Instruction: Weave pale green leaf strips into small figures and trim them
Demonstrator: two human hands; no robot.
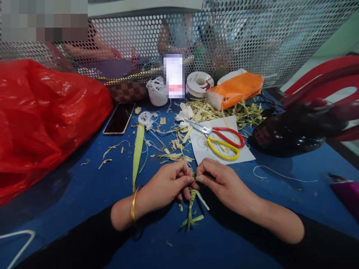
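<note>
Braid, upper end pinched by left fingers and right fingers, lower end jutting toward the wearer.

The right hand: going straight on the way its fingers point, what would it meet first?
Probably the left hand, which looks almost against the right hand at the upper end of the braided green piece; depth is hard to judge here.
</note>
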